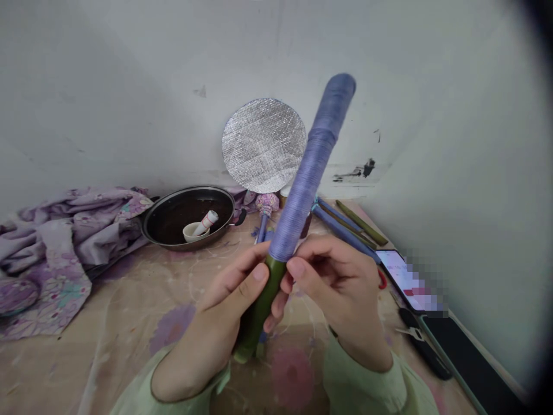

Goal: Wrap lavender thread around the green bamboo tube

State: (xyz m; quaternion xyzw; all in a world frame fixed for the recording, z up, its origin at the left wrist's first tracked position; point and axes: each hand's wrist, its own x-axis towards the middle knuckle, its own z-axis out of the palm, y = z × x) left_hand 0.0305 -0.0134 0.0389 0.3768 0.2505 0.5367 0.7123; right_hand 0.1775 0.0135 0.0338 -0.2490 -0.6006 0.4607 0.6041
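Note:
A green stick slants up to the right in front of me, its upper length wound tightly with purple-blue cord. My left hand is wrapped round the bare green lower part, its thumb along the front. Closed fingers of my right hand press against the stick at the lower edge of the winding, thumb and forefinger nearly together. Whether a loose cord end lies between those fingertips is hidden.
Left of centre a black pan holds a small white cup with a white roll. Crumpled floral cloth lies left. A round silver foil disc stands behind. At right lie more sticks, a phone and a key.

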